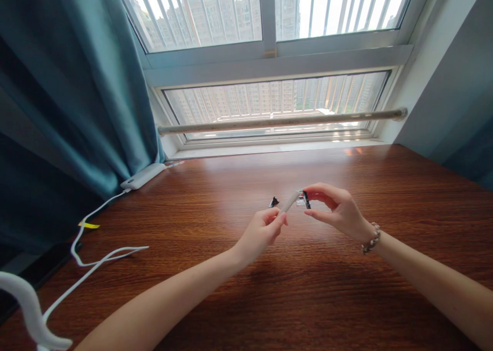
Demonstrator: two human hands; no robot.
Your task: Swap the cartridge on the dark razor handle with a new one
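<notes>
Above the middle of the counter (316,299), a slim white stick (289,202) slants up and to the right, held between the two hands. The left hand (262,231) grips its lower end, fingers (280,220) curled and pressed together around it. At the stick's upper tip sits a small black-and-clear piece (305,199), too small to make out further. The right hand (339,213) pinches this piece between thumb and forefinger, with the other fingers folded loosely behind. Whether the piece is fitted onto the tip or only touches it cannot be told. Both hands hang clear of the wood, and their forearms come in from the bottom edge. A beaded bracelet (372,238) circles the right wrist.

Just behind the left hand, a small black bit (273,202) lies on the counter. Well off to the left, a white power bank (143,176) rests near the back edge, partly under a teal curtain (69,94). A white cable (100,261) runs from it in loops toward the near left corner and carries a yellow tag (89,225). Beyond the counter, a pale rail (281,121) crosses the foot of a barred window (269,17).
</notes>
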